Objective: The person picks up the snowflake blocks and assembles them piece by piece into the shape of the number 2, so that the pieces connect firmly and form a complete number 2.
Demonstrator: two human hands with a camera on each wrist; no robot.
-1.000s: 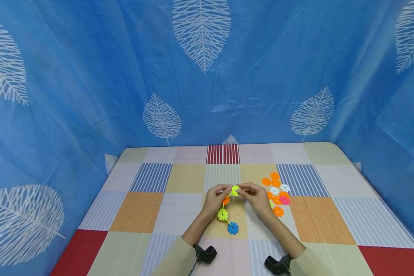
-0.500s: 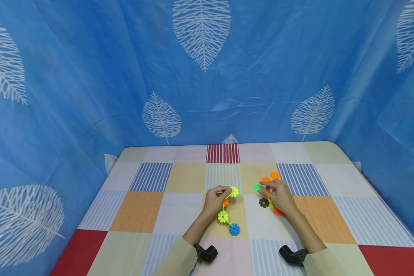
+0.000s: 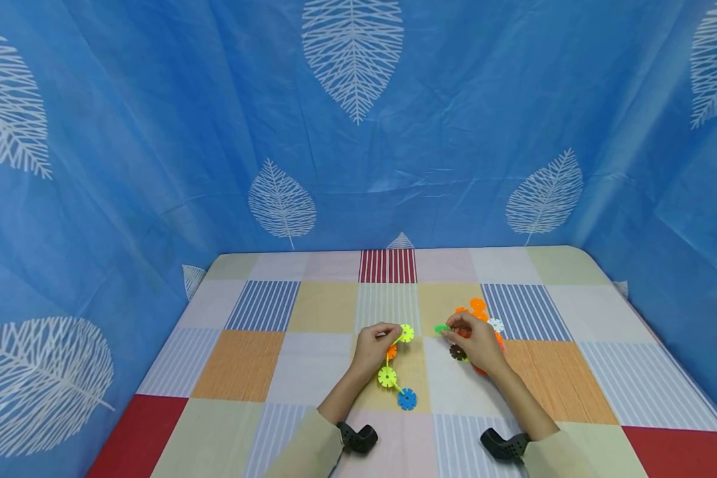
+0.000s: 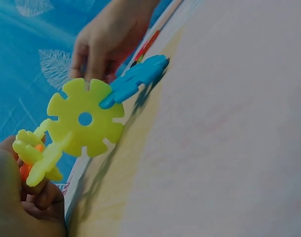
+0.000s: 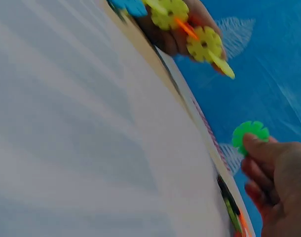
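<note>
Right grip pinches a green disc (left grip holds linked discs).

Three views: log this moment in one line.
left hand: holds yellow-orange-blue chain of notched plastic discs; right hand: pinches green notched plastic disc, unattached; orange plastic discs: partly hidden by right hand

Left hand in apparent pinch

Cream sleeves, black wrist cameras
</note>
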